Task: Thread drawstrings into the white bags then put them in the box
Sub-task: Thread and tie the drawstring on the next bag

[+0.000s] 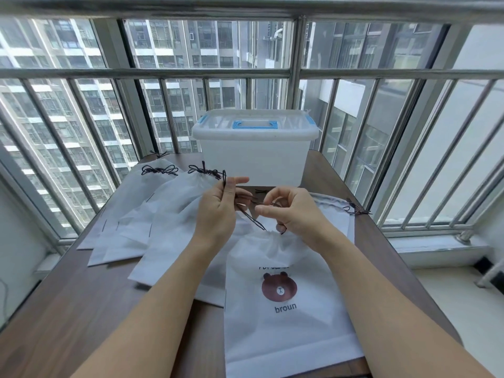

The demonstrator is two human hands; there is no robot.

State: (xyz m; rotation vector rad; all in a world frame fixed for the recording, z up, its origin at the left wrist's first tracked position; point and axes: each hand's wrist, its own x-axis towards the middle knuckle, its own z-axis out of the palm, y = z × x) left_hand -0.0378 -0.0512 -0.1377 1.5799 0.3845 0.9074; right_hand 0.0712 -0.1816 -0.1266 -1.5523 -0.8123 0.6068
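Observation:
A white bag with a brown bear print (283,296) lies flat on the table in front of me, its gathered mouth pointing away. A dark drawstring (255,220) runs up from that mouth into both hands. My left hand (218,211) pinches the string's ends upright between thumb and fingers. My right hand (293,211) pinches the string just to the right, above the bag's mouth. Several other white bags (152,214) with knotted dark strings lie fanned out to the left. The translucent white box (255,148) with blue handle and clips stands behind, lid on.
The brown table (68,309) ends at a steel railing (169,73) and window bars on all far sides. Another white bag with a tied string (338,214) lies at the right, near the table's edge.

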